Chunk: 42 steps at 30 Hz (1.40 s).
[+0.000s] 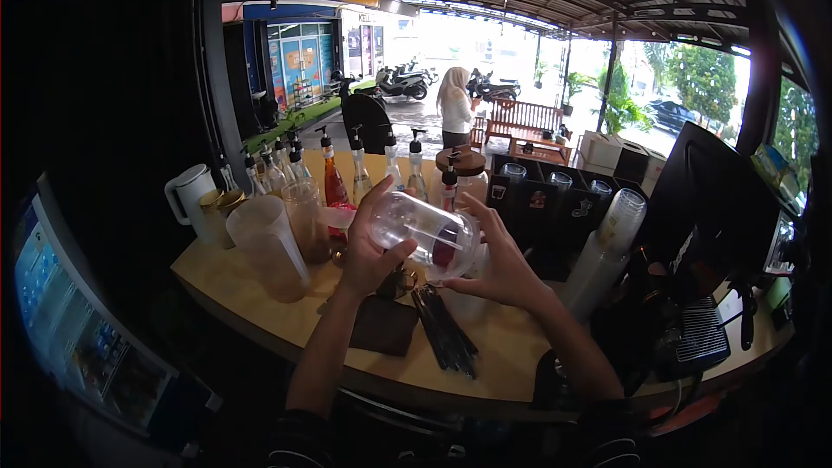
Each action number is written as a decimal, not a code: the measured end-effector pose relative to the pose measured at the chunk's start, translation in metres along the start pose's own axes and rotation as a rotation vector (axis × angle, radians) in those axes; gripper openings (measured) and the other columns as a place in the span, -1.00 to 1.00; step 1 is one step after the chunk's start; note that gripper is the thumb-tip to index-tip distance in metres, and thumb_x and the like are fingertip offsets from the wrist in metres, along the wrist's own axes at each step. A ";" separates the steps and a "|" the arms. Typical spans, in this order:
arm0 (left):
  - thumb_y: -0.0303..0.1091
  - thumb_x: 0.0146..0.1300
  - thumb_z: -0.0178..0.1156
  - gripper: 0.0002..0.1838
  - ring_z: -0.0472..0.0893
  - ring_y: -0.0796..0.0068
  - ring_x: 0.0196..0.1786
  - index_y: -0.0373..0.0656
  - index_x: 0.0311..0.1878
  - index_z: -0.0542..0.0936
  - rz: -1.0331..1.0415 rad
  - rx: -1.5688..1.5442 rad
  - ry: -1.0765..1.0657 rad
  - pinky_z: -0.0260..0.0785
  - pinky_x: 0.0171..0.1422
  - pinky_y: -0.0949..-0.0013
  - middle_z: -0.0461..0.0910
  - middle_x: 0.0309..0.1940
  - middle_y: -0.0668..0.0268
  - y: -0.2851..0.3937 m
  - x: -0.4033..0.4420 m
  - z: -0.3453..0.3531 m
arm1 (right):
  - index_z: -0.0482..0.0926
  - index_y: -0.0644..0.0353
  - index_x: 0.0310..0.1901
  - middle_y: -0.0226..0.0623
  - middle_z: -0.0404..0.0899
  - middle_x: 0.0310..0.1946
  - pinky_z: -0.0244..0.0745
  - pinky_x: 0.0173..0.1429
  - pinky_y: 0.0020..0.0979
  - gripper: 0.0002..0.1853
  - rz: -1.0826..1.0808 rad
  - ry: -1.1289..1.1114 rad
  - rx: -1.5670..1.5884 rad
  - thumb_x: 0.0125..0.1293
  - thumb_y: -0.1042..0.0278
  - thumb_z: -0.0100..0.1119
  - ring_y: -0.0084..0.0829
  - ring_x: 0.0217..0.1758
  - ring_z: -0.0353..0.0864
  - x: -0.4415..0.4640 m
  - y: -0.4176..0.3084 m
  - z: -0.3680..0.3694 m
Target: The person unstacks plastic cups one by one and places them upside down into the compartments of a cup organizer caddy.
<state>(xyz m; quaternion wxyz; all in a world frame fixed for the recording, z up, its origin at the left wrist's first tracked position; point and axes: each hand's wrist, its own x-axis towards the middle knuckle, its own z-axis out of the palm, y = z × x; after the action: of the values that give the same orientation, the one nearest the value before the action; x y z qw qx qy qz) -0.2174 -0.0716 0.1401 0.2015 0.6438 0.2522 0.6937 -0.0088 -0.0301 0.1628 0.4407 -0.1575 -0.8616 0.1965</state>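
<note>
A clear plastic cup (407, 224) is held tilted on its side above the counter, its wider end toward the right. My left hand (373, 251) is closed around the left end, thumb across the near side. Around the right end curve the fingers of my right hand (503, 264), with the thumb beneath. Below the cup, a bundle of black straws (444, 334) lies beside a dark folded cloth (383, 326). A translucent pitcher (269, 238) stands left of my left hand, with a brownish clear container (305, 221) right behind it.
Pump bottles (332, 173) line the back of the wooden counter (338, 368). A white jug (192, 195) stands at the left. On the right are stacked plastic cups (607, 243), a black cup holder (537, 199) and a dark machine (693, 329). Outside, a person (456, 108) stands near a bench.
</note>
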 end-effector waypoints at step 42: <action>-0.12 0.20 0.20 -0.42 0.55 0.45 -0.15 -0.17 0.16 0.20 -0.536 -0.207 -0.020 0.53 -0.36 0.46 0.37 -0.02 0.20 -0.019 -0.122 -0.047 | 0.38 0.39 0.10 -0.07 0.58 -0.10 0.53 -0.05 -0.50 -0.61 0.412 -0.141 0.561 0.26 0.48 0.12 -0.41 -0.14 0.63 -0.061 -0.021 0.061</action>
<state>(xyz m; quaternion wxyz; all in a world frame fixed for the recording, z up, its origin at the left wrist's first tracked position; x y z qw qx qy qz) -0.2542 -0.1347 0.0298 0.4450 0.5368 0.3393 0.6314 -0.0267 -0.0874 0.0975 0.3572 -0.1868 -0.7527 0.5205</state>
